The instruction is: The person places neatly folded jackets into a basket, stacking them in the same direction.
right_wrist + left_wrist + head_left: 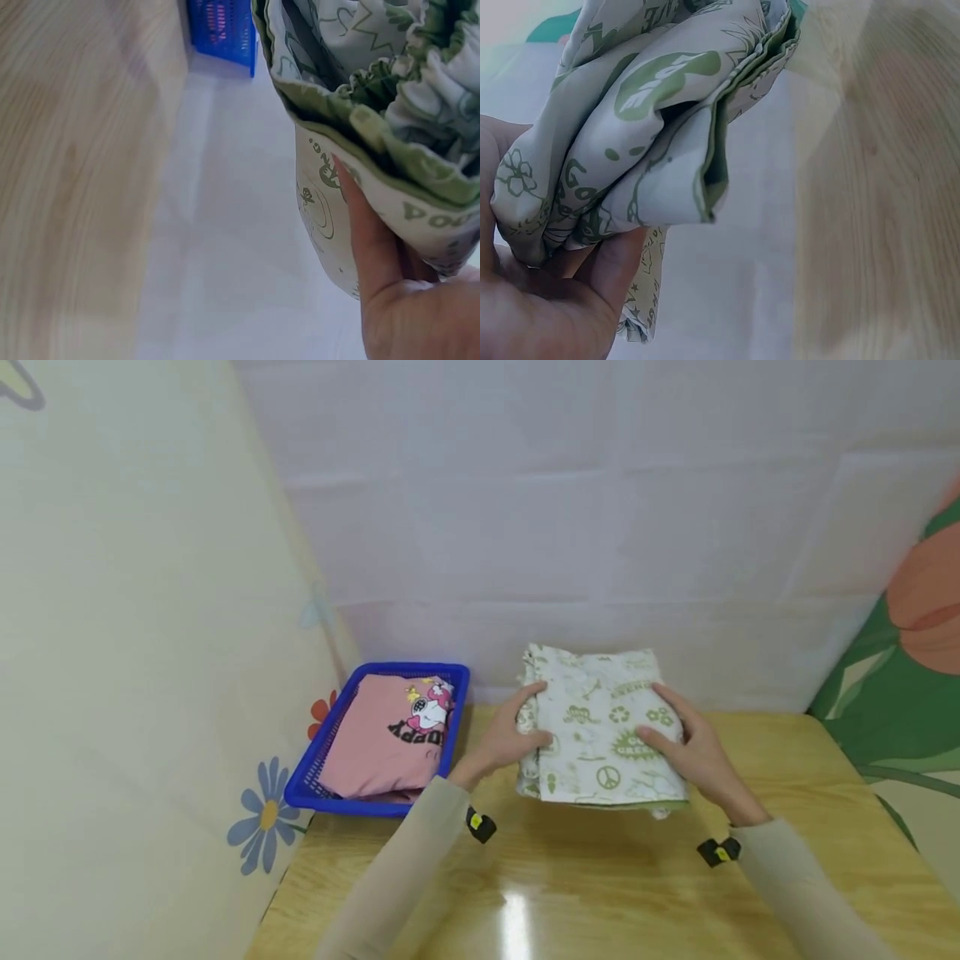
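Both hands hold a folded white cloth (592, 760) with green lettering and symbols, raised above the wooden table. My left hand (510, 735) grips its left side, thumb on the face, other fingers partly hidden behind. On the opposite side, my right hand (697, 756) grips the right edge the same way. The left wrist view shows thick stacked folds of the cloth (667, 82) between thumb and fingers. Green-trimmed layers and a gathered, elastic-looking part of the cloth (375, 135) show in the right wrist view.
A blue plastic basket (300, 789) stands at the table's left edge. Inside lies a folded pink garment (367, 735) with a cartoon print and dark letters. Behind the wooden table (540, 877) hangs a pale curtain (525, 527); flower-patterned cloth covers both sides.
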Motion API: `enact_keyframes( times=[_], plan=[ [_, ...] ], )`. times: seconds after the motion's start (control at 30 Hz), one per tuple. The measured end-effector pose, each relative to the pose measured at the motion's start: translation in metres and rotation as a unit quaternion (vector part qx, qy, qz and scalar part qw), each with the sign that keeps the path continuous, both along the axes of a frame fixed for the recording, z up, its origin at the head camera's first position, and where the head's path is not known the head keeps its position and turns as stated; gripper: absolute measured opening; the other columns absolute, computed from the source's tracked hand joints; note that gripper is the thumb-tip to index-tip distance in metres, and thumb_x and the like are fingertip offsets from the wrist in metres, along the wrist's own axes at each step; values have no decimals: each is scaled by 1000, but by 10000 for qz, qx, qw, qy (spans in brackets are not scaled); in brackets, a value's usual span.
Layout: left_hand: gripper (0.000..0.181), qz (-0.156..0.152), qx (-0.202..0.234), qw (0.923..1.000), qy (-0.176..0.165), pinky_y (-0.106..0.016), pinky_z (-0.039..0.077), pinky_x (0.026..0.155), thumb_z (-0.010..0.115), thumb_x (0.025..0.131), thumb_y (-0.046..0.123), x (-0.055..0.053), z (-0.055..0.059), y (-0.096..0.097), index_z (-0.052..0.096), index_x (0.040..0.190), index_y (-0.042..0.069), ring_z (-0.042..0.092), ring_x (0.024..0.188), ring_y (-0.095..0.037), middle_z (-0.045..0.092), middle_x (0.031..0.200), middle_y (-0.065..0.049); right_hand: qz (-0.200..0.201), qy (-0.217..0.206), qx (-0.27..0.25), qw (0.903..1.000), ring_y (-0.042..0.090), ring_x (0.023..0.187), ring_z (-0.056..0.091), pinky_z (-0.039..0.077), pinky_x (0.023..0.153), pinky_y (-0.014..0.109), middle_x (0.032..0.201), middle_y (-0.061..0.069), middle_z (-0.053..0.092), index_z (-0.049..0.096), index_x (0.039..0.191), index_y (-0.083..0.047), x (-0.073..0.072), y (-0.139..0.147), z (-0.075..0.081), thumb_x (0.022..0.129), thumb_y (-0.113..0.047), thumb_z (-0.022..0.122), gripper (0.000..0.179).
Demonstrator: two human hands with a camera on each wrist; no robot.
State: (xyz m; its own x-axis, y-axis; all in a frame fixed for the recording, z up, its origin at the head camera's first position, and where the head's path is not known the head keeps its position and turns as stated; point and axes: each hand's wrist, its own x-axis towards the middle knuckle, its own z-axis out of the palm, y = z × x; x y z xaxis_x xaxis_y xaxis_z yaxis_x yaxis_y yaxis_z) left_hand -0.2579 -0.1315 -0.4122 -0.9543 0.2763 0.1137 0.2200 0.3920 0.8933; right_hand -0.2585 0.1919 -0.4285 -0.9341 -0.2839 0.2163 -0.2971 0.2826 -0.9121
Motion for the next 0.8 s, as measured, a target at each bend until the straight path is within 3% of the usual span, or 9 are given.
enact_keyframes(
  times=[0.17, 0.27, 0.4, 0.47, 0.6, 0.8],
  plan=[
    [89, -22, 277, 9995, -146, -48, 63, 89, 76, 91, 12, 1, 9, -11, 34, 167, 33, 69, 103, -34, 55, 146, -20, -1, 17, -66, 10000, 17, 68, 70, 64, 58, 39, 132, 28, 58, 23, 172, -30, -3, -12, 8, 106, -27, 70, 81],
    [88, 89, 131, 9999, -31, -53, 59, 99, 76, 92, 14, 0, 14, -17, 35, 167, 35, 65, 120, -35, 50, 157, -16, -26, 3, -30, 10000, 18, 68, 70, 64, 58, 40, 128, 28, 60, 24, 171, -32, -6, -19, 12, 105, -29, 71, 81],
    [87, 264, -255, 9990, 246, -65, 39, 120, 77, 92, 18, -2, 19, -25, 36, 166, 37, 42, 152, -33, 35, 173, -2, 35, 45, -18, 10000, 18, 68, 71, 64, 58, 39, 123, 28, 62, 25, 171, -31, -10, -26, 16, 105, -29, 71, 81],
    [86, 341, -333, 9984, 317, -68, 32, 124, 78, 91, 18, -3, 19, -29, 37, 165, 36, 35, 158, -32, 35, 173, 1, 110, 73, -52, 9999, 18, 69, 71, 65, 59, 40, 121, 28, 63, 26, 171, -29, -12, -30, 16, 105, -28, 71, 80],
    [85, 470, -302, 9978, 359, -69, 32, 123, 78, 90, 17, -3, 23, -39, 41, 164, 36, 35, 158, -32, 37, 172, 2, 215, 110, -125, 9996, 18, 69, 71, 65, 59, 39, 121, 27, 64, 27, 171, -26, -16, -41, 18, 105, -28, 71, 80],
    [81, 741, -178, 9966, 305, -70, 28, 125, 76, 92, 19, 2, 30, -62, 42, 163, 37, 24, 163, -31, 33, 174, 3, 451, 22, -314, 9985, 19, 71, 72, 65, 62, 39, 127, 27, 63, 26, 171, -27, -21, -65, 25, 105, -30, 71, 81]
  ],
)
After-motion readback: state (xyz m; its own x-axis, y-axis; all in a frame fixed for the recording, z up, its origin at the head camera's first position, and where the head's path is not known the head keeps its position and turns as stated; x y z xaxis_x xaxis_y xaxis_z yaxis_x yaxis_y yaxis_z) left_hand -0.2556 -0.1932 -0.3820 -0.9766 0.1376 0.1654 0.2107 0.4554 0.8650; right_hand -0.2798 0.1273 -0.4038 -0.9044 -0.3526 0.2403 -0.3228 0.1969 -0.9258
